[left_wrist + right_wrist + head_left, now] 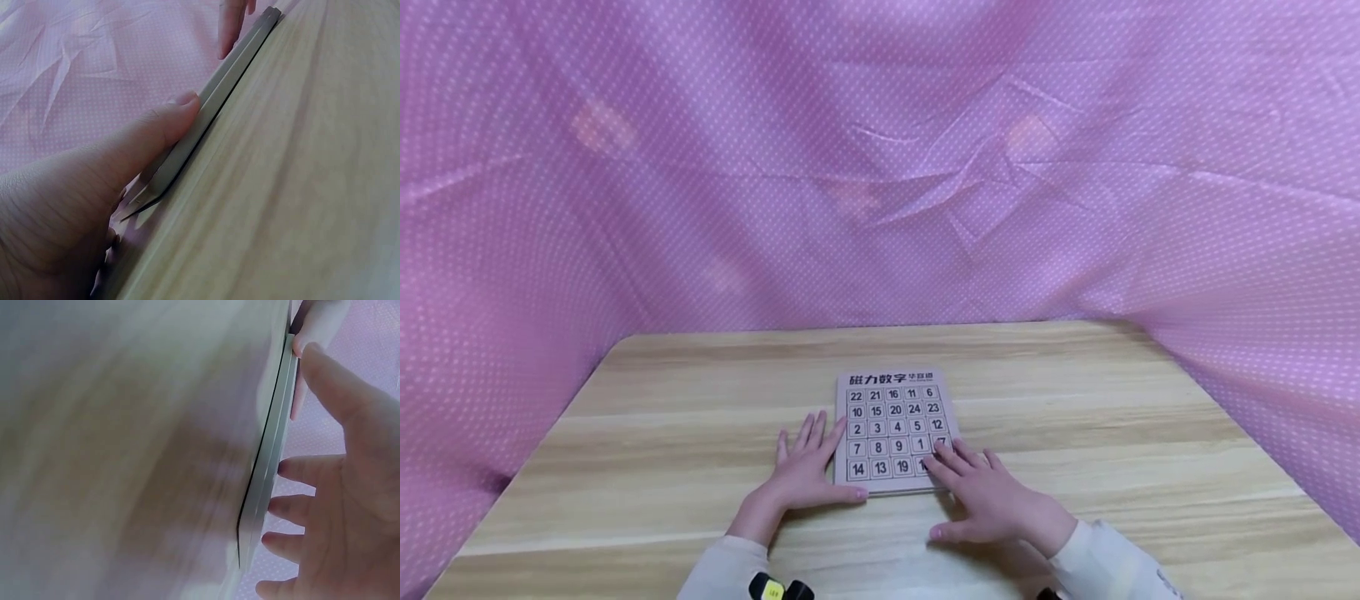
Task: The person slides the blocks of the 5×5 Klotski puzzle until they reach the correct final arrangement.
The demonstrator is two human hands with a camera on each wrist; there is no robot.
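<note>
A flat number board (842, 450) with rows of numbered square tiles lies on the table; its top row reads 22, 21, 16, 11, 6. My left hand (805, 477) is at its left edge, fingers spread and straight, the thumb touching the near left corner. In the left wrist view that thumb (147, 134) rests along the board's side (209, 115). My right hand (996, 500) reaches over the lower right corner, fingertips on the tiles there and covering some of them. Its fingers are extended in the right wrist view, beside the board's edge (269, 450).
The light wood table (700, 400) extends around the board on all sides. Pink dotted cloth (880, 167) hangs behind the table and along both sides. A dark strap with a yellow piece (772, 590) is on the left wrist.
</note>
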